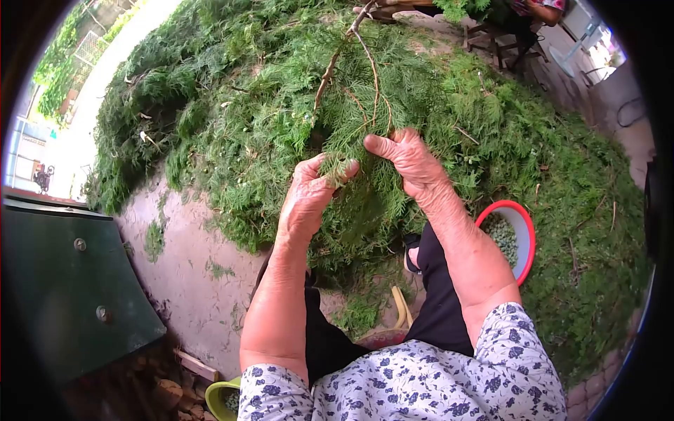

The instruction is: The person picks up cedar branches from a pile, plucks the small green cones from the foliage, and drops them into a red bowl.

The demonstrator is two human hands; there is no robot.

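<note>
In front of me I hold up a leafy evergreen branch (pixel 357 116) with thin brown forked stems and flat, scaly foliage. My left hand (pixel 309 193) is closed on the lower sprays, thumb against fingers. My right hand (pixel 415 165) grips the same branch slightly higher, its thumb pointing left across the foliage; the fingertips are partly hidden. The hands are a short gap apart, above my knees. Below my right forearm sits a white bowl with a red rim (pixel 531 238), with small pale-green cones (pixel 502 235) in it.
Piles of cut evergreen branches (pixel 232 133) cover much of the ground ahead and right. A yellow-green container (pixel 219 401) with green cones stands at lower left, near a dark green panel (pixel 77 288). Yellowish handles (pixel 401 307) show between my legs. Another person (pixel 542 12) sits at upper right.
</note>
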